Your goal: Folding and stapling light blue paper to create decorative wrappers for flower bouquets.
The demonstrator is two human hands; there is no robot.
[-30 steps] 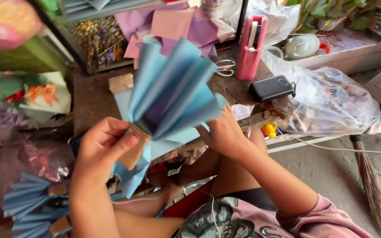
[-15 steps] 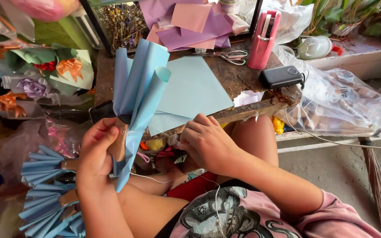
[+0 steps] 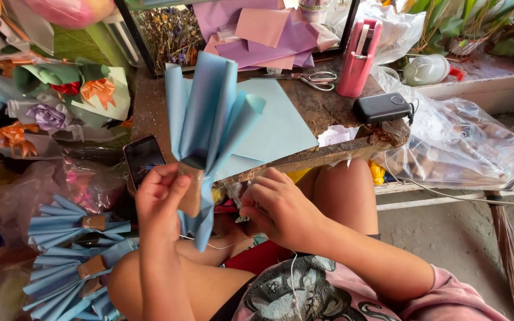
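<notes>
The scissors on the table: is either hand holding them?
No: the scissors lie untouched on the table, while the left hand pinches the folded blue paper fan and the right hand works below the table edge.

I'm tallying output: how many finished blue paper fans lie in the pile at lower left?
2 clearly: one blue paper fan on top, another below it. More may be hidden underneath. The left hand holds a further one.

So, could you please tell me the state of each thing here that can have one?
Blue paper fan: pleated, upright, pinched at its base by the left hand.
Right hand: fingers curled at something small, unclear.
Scissors: lying closed.
Phone: screen dark.
Finished blue fans: stacked lying down.
</notes>
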